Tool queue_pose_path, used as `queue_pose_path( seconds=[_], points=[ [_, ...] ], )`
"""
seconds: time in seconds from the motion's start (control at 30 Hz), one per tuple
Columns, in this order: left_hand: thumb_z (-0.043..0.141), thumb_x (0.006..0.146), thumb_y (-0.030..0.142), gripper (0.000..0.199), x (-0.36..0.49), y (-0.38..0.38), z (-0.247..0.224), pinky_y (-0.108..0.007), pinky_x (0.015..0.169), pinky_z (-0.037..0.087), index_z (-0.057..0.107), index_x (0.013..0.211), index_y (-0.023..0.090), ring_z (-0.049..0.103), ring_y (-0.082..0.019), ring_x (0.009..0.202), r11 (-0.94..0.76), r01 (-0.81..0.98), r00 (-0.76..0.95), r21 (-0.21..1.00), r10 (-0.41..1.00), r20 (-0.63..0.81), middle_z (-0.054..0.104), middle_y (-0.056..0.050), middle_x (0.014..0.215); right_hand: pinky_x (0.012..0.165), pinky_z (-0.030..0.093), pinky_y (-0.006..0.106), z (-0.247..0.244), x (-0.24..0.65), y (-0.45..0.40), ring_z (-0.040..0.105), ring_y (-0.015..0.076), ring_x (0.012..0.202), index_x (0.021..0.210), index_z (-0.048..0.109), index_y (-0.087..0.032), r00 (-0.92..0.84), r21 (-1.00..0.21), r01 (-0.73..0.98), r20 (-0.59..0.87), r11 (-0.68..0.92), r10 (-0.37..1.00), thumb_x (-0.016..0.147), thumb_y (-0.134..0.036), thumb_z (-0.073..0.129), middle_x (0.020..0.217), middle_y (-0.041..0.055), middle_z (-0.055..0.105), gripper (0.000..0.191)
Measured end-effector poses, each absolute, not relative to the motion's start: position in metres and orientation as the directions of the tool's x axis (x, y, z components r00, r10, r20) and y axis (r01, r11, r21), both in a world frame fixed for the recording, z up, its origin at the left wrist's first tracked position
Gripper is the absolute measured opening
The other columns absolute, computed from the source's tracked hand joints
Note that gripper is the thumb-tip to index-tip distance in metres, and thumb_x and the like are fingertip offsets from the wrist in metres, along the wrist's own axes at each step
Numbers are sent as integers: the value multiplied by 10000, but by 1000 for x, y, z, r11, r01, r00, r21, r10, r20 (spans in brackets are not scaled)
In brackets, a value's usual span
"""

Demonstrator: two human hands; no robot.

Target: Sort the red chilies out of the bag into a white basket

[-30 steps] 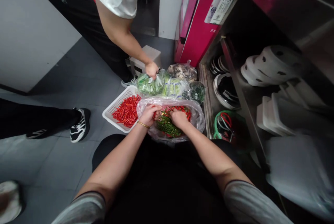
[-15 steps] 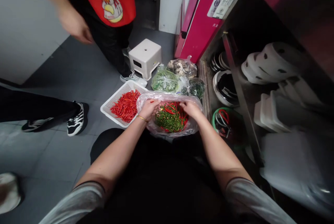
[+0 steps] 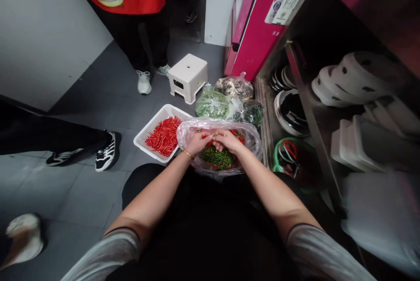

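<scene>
A clear plastic bag (image 3: 251, 141) stands open before me, with red chilies and green stems (image 3: 217, 158) inside. Over it my left hand (image 3: 197, 142) is closed, its fingertips pinching a red chili (image 3: 206, 137). My right hand (image 3: 226, 140) meets it there, thumb and finger pressed together at the chili's stem end, the other fingers curled. Left of the bag is a white perforated basket (image 3: 141, 137) holding a pile of red chilies (image 3: 164, 136).
Beyond the bag lie bagged greens (image 3: 213, 102) and another filled bag (image 3: 234, 86), near a white stool (image 3: 188, 71). Metal shelving (image 3: 305, 93) with dishes runs along the right, above a green-rimmed container (image 3: 277, 154). People stand ahead and at left.
My right hand has moved left from the bag's right side to meet my left hand over the bag. The person in red has shifted, and the whole view has moved slightly.
</scene>
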State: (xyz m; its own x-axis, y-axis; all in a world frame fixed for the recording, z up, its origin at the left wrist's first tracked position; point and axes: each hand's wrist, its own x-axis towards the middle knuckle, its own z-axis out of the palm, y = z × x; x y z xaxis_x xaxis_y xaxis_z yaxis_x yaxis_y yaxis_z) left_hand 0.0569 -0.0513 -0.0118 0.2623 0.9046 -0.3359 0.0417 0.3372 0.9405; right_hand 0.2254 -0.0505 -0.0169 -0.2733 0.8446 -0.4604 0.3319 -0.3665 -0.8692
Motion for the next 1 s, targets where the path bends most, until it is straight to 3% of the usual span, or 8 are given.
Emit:
queue_pose_path(
  seconds=[0.13,0.27,0.4,0.5,0.67,0.8,0.9,1.0],
  points=[
    [673,753,461,371,54,-52,-3,-199,375,174,555,591,148,302,-41,355,420,57,502,906,772,-390,499,24,447,453,473,214,-8,227,-62,582,112,482,782,535,-178,-376,-909,72,-406,-410,833,718,-544,672,651,17,662,396],
    [661,773,462,369,55,-56,4,-194,351,129,593,645,122,274,-29,320,506,52,525,861,719,-455,504,11,447,516,451,229,2,228,-68,578,129,521,659,562,-176,-218,-891,447,-190,-75,957,838,-556,552,596,28,630,420],
    [664,772,477,373,58,-56,7,-183,343,92,612,754,108,241,-11,306,666,-105,544,739,660,-517,561,-11,522,734,450,258,10,237,-61,635,197,817,791,659,-150,-92,-407,907,71,113,993,960,-367,420,826,118,696,364],
    [714,726,486,390,54,-51,5,-171,351,83,587,738,117,222,5,316,655,-236,481,718,720,-500,557,5,546,762,450,285,4,244,-56,631,226,889,1005,677,-148,-47,-132,991,-67,38,997,967,-305,406,961,135,694,315],
    [689,744,507,409,47,-50,4,-194,355,107,579,626,132,234,-16,316,559,-127,327,819,803,-498,474,31,436,868,435,328,-22,234,-63,577,271,1052,1052,693,-131,-197,57,974,-265,219,944,928,-297,499,1162,182,623,285],
    [581,824,530,501,47,-59,-2,-223,361,145,547,514,139,287,-42,322,580,9,286,814,779,-558,488,-5,427,873,434,336,-35,230,-63,605,282,1035,974,718,-126,-272,5,958,-297,286,915,924,-268,500,1076,180,661,264],
    [629,800,496,430,46,-63,-12,-214,395,249,559,559,146,409,-71,378,583,-81,237,809,799,-552,555,-30,479,790,464,315,-38,236,-59,663,266,942,1005,690,-146,-257,-99,966,-350,238,901,922,-257,490,985,148,696,244],
    [711,716,503,425,45,-68,-21,-208,366,203,513,552,164,352,-66,336,656,-207,168,726,755,-634,462,12,413,789,481,338,-40,238,-63,677,276,938,984,670,-189,-315,-237,939,-295,250,902,937,-267,414,968,136,708,271]
  ],
)
